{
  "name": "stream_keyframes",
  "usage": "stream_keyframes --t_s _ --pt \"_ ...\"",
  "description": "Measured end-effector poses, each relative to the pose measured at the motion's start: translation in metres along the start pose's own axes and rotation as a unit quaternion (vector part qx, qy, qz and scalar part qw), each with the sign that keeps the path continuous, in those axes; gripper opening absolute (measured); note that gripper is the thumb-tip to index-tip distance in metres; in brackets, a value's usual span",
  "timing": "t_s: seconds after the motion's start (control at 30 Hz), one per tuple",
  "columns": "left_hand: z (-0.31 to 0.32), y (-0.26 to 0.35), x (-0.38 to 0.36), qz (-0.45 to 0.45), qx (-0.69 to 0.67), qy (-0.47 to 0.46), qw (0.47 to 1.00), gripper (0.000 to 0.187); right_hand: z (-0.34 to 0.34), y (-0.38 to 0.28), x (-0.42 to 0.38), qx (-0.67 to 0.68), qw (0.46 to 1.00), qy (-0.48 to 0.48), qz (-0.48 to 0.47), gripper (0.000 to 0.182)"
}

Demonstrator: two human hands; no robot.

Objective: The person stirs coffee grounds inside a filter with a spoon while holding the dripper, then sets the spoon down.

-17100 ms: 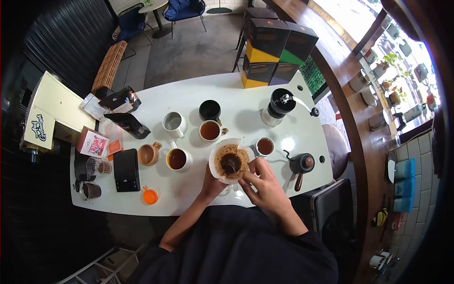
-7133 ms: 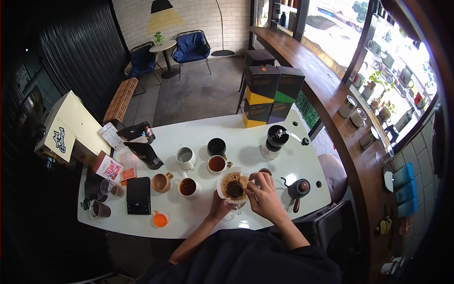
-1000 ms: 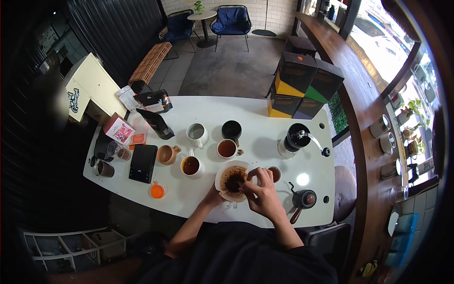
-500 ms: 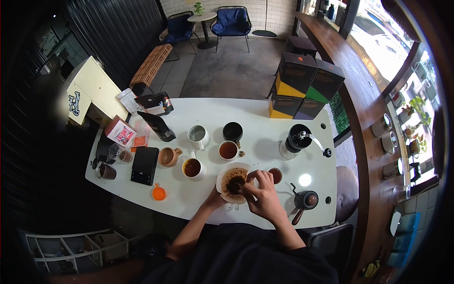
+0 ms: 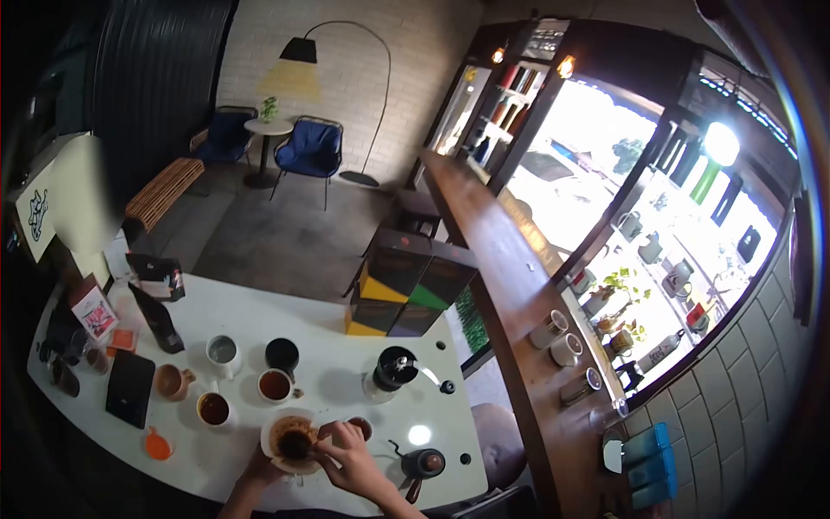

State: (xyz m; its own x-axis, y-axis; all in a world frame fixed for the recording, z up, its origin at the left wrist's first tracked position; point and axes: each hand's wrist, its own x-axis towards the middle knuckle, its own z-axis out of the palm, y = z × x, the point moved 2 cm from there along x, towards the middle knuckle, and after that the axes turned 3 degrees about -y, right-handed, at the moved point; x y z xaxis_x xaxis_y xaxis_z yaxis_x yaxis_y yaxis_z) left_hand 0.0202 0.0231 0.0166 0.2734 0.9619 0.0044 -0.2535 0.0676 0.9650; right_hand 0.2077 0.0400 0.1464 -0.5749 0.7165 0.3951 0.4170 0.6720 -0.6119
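My left hand (image 5: 262,470) is closed around the side of a white coffee dripper at the table's near edge. A paper filter (image 5: 275,426) sits in the dripper, its walls stained brown, with dark wet coffee grounds (image 5: 295,444) at the bottom. My right hand (image 5: 353,460) is closed in a pinch at the filter's right edge; the fingertips are partly hidden. Just beyond the right hand stands a small cup of brown liquid (image 5: 360,426). Behind the dripper are a white mug of tea-coloured liquid (image 5: 275,386) and another white mug (image 5: 214,410).
A black scale (image 5: 130,389), a brown cup (image 5: 173,381) and an orange scoop (image 5: 158,445) lie left. To the right are a hand grinder (image 5: 395,369) and a dark pot with wooden handle (image 5: 424,464). Stacked boxes (image 5: 410,281) stand at the table's far edge.
My view has tilted up and turned right, so the table sits lower and further left, and the window shows more. Both hands remain at the dripper and filter.
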Motion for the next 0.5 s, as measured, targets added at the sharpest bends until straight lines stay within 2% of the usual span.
stream_keyframes --t_s 0.13,0.2,0.23,0.27,0.3,0.33,0.43,0.47,0.5 --pt "-0.013 -0.019 -0.004 0.029 0.021 -0.004 0.999 0.067 0.007 0.011 -0.006 0.014 1.0 -0.006 0.007 0.015" --pt "-0.016 -0.016 -0.006 0.061 0.047 -0.011 0.997 0.067 0.015 0.009 -0.011 -0.084 0.996 0.034 0.007 0.045" --pt "-0.016 -0.014 -0.007 0.075 0.066 -0.008 0.995 0.067 0.012 0.004 -0.006 0.02 0.999 0.044 0.025 0.037" --pt "-0.016 -0.012 -0.008 0.082 0.08 -0.004 0.993 0.067 0.012 0.004 -0.002 0.037 0.997 0.061 0.002 0.034" --pt "-0.015 -0.011 -0.009 0.085 0.093 0.009 0.992 0.067 0.012 -0.002 0.001 0.004 0.997 0.068 0.031 0.032" --pt "-0.014 -0.009 -0.011 0.08 0.108 0.028 0.991 0.067 0.004 -0.009 0.004 -0.019 0.998 0.063 0.021 0.031" --pt "-0.009 -0.008 -0.014 0.051 0.153 0.092 0.983 0.067 -0.004 -0.016 0.017 0.009 0.999 0.043 0.018 0.03" --pt "-0.01 -0.01 -0.013 0.033 0.145 0.094 0.984 0.067 0.006 -0.011 0.015 -0.015 0.998 0.05 0.024 0.018" --pt "-0.012 -0.015 -0.012 0.014 0.125 0.094 0.988 0.067 0.015 -0.004 0.013 0.0 0.998 0.056 0.03 0.02"
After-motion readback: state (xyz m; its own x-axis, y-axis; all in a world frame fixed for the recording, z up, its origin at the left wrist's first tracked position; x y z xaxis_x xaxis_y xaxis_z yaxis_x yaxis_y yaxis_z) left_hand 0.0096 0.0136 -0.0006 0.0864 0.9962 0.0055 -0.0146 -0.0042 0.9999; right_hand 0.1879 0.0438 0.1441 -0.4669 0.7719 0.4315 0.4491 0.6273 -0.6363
